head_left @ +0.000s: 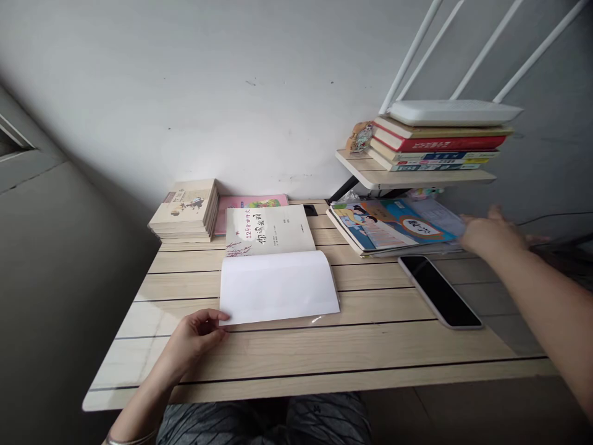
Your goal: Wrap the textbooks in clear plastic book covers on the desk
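Note:
A book lies open on the desk, its white page [278, 284] nearest me and its printed title page [273, 228] farther away. My left hand [199, 334] is closed on the book's near left corner, thumb and fingers pinching the edge. At the right, my right hand [495, 233] is stretched out beside a stack of textbooks [398, 222] with a blue illustrated cover. Motion blurs that hand, but its fingers look spread, with nothing visible in them. Whether it touches the stack I cannot tell.
A phone [440, 290] lies at the right of the wooden desk [324, 358]. Thin books [185, 210] are stacked at the back left beside a pink book [250, 201]. On a raised shelf [417, 179], several books [435, 145] support a white router [454, 113] with tall antennas.

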Demonstrator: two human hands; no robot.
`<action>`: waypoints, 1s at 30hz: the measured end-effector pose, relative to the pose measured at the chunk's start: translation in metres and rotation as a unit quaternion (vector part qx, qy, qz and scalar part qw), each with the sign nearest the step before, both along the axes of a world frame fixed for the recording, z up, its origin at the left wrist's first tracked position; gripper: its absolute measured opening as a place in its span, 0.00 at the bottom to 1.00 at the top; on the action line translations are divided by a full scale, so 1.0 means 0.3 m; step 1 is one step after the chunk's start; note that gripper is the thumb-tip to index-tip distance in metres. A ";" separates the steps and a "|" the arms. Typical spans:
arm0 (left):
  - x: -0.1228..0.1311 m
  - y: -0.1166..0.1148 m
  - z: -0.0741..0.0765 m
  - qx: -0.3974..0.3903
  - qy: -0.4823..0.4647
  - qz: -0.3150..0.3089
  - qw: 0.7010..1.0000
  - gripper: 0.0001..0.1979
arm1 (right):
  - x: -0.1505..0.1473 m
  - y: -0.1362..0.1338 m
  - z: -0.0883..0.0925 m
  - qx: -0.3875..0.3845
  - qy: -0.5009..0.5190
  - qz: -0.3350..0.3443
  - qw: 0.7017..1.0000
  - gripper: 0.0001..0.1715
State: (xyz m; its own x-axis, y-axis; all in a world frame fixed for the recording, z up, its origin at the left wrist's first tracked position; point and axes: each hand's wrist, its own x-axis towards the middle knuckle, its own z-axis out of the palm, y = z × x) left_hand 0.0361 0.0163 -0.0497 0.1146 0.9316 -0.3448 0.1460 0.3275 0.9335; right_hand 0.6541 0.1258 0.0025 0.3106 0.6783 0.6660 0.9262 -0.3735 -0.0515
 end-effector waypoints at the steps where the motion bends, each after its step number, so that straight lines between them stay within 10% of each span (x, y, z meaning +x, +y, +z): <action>1: -0.002 0.001 -0.003 0.001 -0.002 -0.001 1.000 0.16 | -0.037 -0.009 -0.005 -0.043 0.006 -0.020 0.999 0.34; 4: -0.006 0.002 -0.005 0.009 -0.007 -0.003 1.000 0.16 | -0.201 -0.057 -0.023 -0.154 0.014 -0.007 0.988 0.26; 9: 0.001 -0.006 0.022 0.010 -0.006 -0.005 1.000 0.17 | -0.514 -0.227 -0.098 -0.103 -0.116 0.333 0.930 0.21; 13: 0.000 -0.018 0.032 -0.001 -0.024 -0.015 1.000 0.17 | -0.672 -0.380 -0.163 -0.157 -0.125 0.464 0.863 0.28; 25: -0.003 -0.021 0.060 -0.047 -0.116 0.024 0.992 0.17 | -0.840 -0.438 -0.258 -0.070 -0.127 0.508 0.849 0.24; 30: -0.032 -0.017 0.045 0.017 -0.007 -0.040 0.999 0.16 | -0.841 -0.414 -0.272 -0.067 -0.087 0.527 0.843 0.19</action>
